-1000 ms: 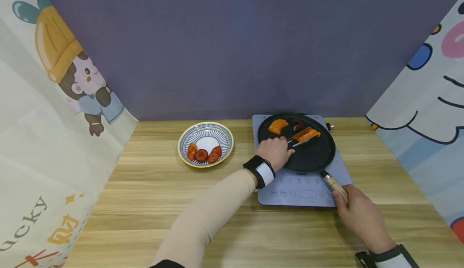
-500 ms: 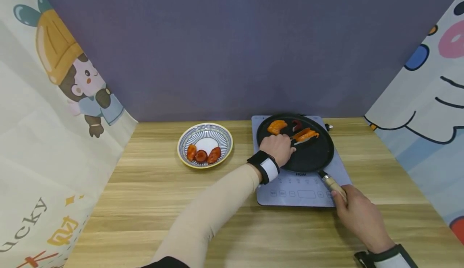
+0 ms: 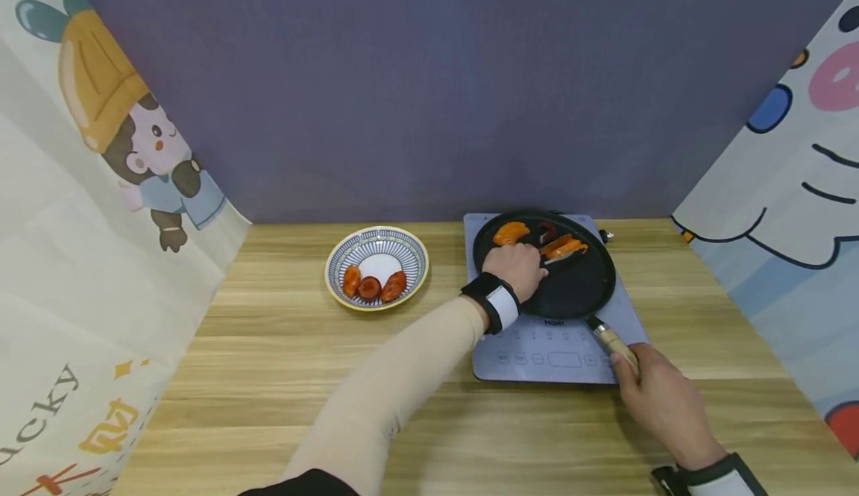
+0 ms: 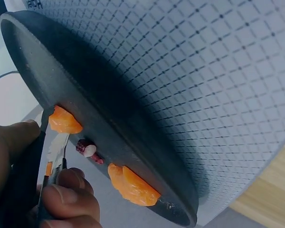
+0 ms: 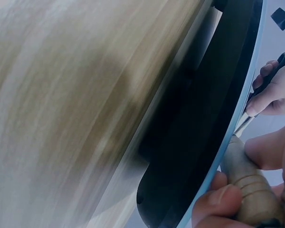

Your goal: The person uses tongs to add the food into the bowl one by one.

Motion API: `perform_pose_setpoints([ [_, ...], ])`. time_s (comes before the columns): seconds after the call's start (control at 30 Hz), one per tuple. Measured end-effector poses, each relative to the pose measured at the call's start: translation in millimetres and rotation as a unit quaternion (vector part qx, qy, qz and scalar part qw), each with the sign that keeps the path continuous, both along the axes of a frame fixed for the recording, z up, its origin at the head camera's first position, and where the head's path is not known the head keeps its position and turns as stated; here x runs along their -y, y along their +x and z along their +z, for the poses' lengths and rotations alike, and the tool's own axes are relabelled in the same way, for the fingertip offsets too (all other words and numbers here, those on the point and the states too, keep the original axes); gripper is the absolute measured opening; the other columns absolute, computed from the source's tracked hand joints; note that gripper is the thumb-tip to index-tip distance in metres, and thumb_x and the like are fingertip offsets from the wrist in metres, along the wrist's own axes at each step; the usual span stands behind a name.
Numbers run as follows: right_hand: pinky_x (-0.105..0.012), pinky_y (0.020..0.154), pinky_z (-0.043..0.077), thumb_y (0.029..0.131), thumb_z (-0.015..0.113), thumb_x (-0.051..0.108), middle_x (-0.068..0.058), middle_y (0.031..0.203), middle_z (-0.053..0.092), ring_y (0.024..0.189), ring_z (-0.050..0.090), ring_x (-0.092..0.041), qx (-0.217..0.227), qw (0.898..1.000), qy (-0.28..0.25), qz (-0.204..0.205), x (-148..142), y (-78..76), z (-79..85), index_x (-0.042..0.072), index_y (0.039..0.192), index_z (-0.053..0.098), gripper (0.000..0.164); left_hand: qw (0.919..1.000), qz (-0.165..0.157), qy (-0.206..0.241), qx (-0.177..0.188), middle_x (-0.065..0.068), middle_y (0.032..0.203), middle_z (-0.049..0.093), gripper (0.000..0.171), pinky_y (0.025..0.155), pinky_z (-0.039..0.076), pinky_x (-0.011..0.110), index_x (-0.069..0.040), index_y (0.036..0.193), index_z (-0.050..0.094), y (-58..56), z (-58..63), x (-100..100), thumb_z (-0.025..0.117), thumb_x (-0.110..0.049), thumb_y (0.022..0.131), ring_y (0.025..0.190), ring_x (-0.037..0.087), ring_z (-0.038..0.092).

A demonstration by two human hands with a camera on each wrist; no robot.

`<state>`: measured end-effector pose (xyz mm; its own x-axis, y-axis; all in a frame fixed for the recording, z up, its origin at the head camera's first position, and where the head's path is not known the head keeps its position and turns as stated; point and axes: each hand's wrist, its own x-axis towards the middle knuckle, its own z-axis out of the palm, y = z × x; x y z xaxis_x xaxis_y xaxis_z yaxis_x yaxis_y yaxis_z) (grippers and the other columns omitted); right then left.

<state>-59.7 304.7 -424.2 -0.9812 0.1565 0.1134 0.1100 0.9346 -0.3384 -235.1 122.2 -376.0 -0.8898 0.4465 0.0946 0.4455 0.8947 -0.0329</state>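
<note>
My left hand (image 3: 515, 268) grips black-handled tongs (image 4: 58, 147) over a round black frying pan (image 3: 570, 294). The metal tips are at a salmon-like orange piece (image 3: 565, 248) in the pan; I cannot tell whether they clamp it. Further left in the pan lies another orange piece (image 3: 511, 233). Between them, towards the back, sits a small dark red piece with a white spot (image 4: 89, 150), perhaps octopus. My right hand (image 3: 664, 399) holds the pan's wooden handle (image 3: 614, 343), its fingers curled round it in the right wrist view. Most of the tongs are hidden behind my left hand in the head view.
Under the pan is a flat induction cooker (image 3: 496, 358) with a control panel at its front. To its left stands a striped bowl (image 3: 405, 248) holding several reddish sausage pieces (image 3: 394, 286). A dark wall (image 3: 429, 93) rises behind the wooden table (image 3: 282, 377).
My left hand has shifted slightly forward and right over the pan. The tong arms, seen apart earlier, are now mostly hidden. My right hand stays on the handle.
</note>
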Motion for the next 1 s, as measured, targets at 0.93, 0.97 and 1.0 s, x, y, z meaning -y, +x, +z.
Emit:
perform_pose_setpoints([
  [0.93, -0.033, 0.046, 0.030, 0.094, 0.059, 0.021, -0.007, 0.072, 0.048, 0.058, 0.045, -0.021, -0.009, 1.000, 0.003, 0.003, 1, -0.1, -1.5, -0.006, 0.100, 0.055, 0.027, 0.9993, -0.012, -0.015, -0.032, -0.004, 0.078, 0.065, 0.045, 0.053, 0.050, 0.030, -0.017, 0.092, 0.065, 7.3, -5.1, 12, 0.049, -0.059, 0.092, 0.064, 0.013, 0.063],
  [0.97, -0.033, 0.046, 0.031, 0.094, 0.059, 0.021, -0.007, 0.072, 0.048, 0.058, 0.045, -0.021, -0.011, 1.000, 0.003, 0.005, 1, 0.0, -1.4, -0.006, 0.100, 0.055, 0.027, 0.9992, -0.010, -0.013, -0.035, -0.004, 0.076, 0.064, 0.046, 0.051, 0.049, 0.030, -0.017, 0.092, 0.065, 7.9, -5.7, 13, 0.049, -0.060, 0.091, 0.062, 0.013, 0.063],
  [1.0, -0.033, 0.046, 0.031, 0.094, 0.059, 0.020, -0.007, 0.072, 0.048, 0.058, 0.045, -0.021, -0.013, 1.000, 0.003, 0.006, 1, 0.0, -1.2, -0.005, 0.100, 0.055, 0.027, 0.9991, -0.009, -0.009, -0.040, -0.004, 0.074, 0.063, 0.048, 0.050, 0.049, 0.029, -0.017, 0.091, 0.065, 8.6, -6.4, 14, 0.049, -0.062, 0.091, 0.060, 0.013, 0.062],
])
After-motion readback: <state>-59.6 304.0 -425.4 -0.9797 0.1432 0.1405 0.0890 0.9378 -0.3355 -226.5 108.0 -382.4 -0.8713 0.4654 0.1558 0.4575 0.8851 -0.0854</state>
